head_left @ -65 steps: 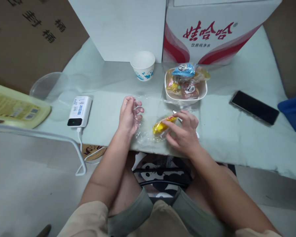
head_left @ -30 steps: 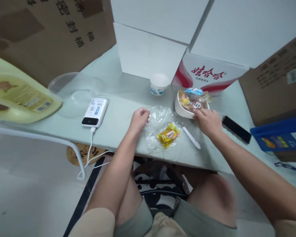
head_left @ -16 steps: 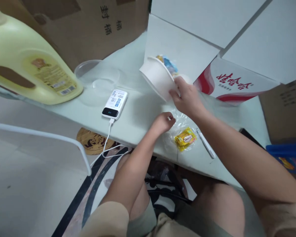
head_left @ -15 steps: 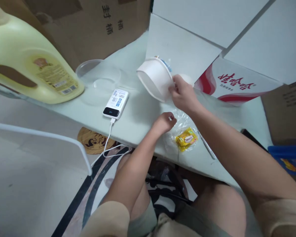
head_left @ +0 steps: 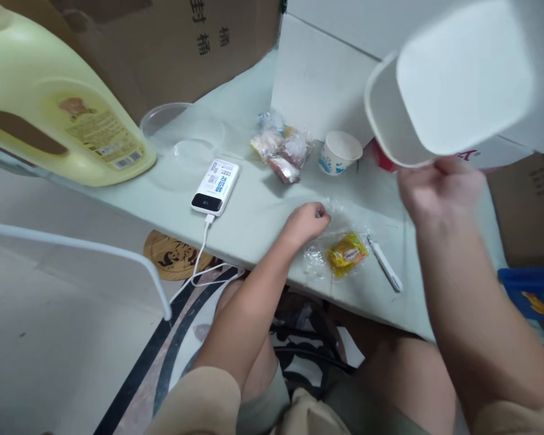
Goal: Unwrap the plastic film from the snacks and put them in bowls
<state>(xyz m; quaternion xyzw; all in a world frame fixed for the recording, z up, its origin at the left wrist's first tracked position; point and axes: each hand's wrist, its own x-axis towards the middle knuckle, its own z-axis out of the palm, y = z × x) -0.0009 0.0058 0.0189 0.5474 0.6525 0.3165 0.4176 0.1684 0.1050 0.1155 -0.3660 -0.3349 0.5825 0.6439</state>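
Note:
Raised at the upper right, a white squarish plastic container (head_left: 462, 78) is tilted, with my right hand (head_left: 439, 187) closed on its lower edge. My left hand (head_left: 310, 222) rests in a loose fist on the table, touching or close to a crumpled clear plastic wrapper (head_left: 317, 260); what sits in its fingers is too small to name. A yellow snack packet (head_left: 346, 254) lies on the wrapper, with a white pen-like tool (head_left: 384, 264) to its right. Beyond my left hand, several clear-wrapped snacks (head_left: 283, 148) lie in a heap beside a small paper cup (head_left: 340, 153).
A white power bank (head_left: 214, 187) with a cable lies left of my hands. Behind it are a clear plastic bowl (head_left: 181, 124) and a large yellow jug (head_left: 58, 121). Cardboard (head_left: 172, 54) and white boxes (head_left: 320, 78) line the back. A blue box (head_left: 532, 290) is at right.
My right hand has moved right and up with the white container, away from the heap. The wrapped snacks and paper cup now show fully. My left hand has barely moved.

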